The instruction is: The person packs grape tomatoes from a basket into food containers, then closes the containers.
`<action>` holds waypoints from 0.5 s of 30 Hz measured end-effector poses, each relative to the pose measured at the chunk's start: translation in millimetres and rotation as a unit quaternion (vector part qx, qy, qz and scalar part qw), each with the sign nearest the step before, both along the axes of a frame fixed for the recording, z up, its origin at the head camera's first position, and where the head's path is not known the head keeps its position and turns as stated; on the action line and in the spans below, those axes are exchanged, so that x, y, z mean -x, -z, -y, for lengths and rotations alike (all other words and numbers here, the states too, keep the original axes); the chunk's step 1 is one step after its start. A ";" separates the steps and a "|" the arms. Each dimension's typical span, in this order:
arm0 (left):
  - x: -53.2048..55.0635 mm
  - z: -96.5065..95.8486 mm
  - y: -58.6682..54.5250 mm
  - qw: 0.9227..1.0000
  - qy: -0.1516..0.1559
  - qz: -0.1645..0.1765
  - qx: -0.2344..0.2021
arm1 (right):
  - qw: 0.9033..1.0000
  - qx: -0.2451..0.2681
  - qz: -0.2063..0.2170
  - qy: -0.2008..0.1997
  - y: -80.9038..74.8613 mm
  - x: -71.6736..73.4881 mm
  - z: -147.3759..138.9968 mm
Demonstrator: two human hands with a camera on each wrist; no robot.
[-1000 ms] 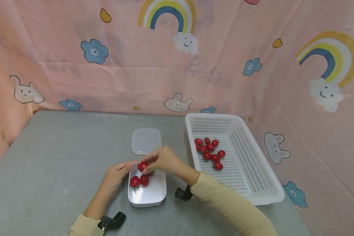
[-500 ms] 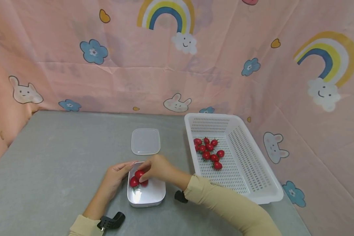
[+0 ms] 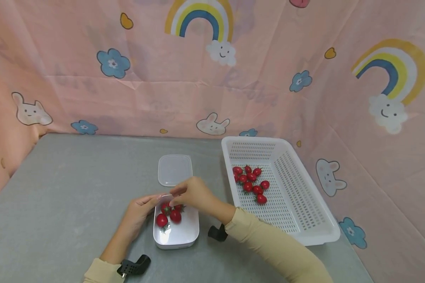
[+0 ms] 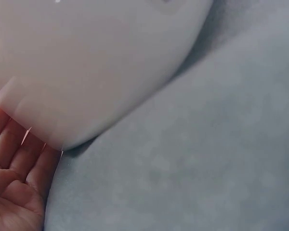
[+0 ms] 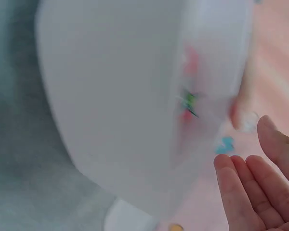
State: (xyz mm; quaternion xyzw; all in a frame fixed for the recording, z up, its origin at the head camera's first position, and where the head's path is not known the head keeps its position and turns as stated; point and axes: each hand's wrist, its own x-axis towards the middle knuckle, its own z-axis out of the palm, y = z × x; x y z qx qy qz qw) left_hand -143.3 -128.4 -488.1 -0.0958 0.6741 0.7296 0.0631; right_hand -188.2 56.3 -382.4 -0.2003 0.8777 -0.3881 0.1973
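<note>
My left hand (image 3: 139,214) rests at the back left corner of a white food container (image 3: 178,236). In the left wrist view its fingers (image 4: 19,149) lie fairly straight against the container's outer wall. Over the container's back edge is my right hand (image 3: 194,194). The right wrist view shows its thumb (image 5: 277,144) apart from the fingers, with nothing between them. Several red cherry tomatoes (image 3: 175,216) with green stems lie in the back part of the container. Some are partly hidden by the right fingertips in the head view.
A clear flat lid (image 3: 175,170) lies on the grey table just behind the container. To the right stands a white slotted basket (image 3: 304,200), with several cherry tomatoes (image 3: 257,190) toward its left side. A pink patterned cloth (image 3: 145,98) hangs behind the table.
My right hand reached lower into the container, let go of a cherry tomato among the others, and has drawn back up toward the rear edge. The left hand has stayed at the corner.
</note>
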 end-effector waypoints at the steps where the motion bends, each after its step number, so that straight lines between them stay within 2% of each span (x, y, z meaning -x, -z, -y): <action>1: 0.0 0.0 -0.1 1.000 0.001 0.001 0.001 | 1.000 0.008 -0.005 0.005 -3.9 1.3 -2.0; 8: -0.6 -0.6 -0.8 1.000 -0.005 -0.003 -0.001 | 0.996 0.067 -0.011 0.059 -30.8 15.8 -21.2; 15: -0.5 -0.6 -1.4 1.000 -0.007 -0.002 -0.003 | 0.990 0.085 -0.010 0.109 -50.0 34.3 -52.9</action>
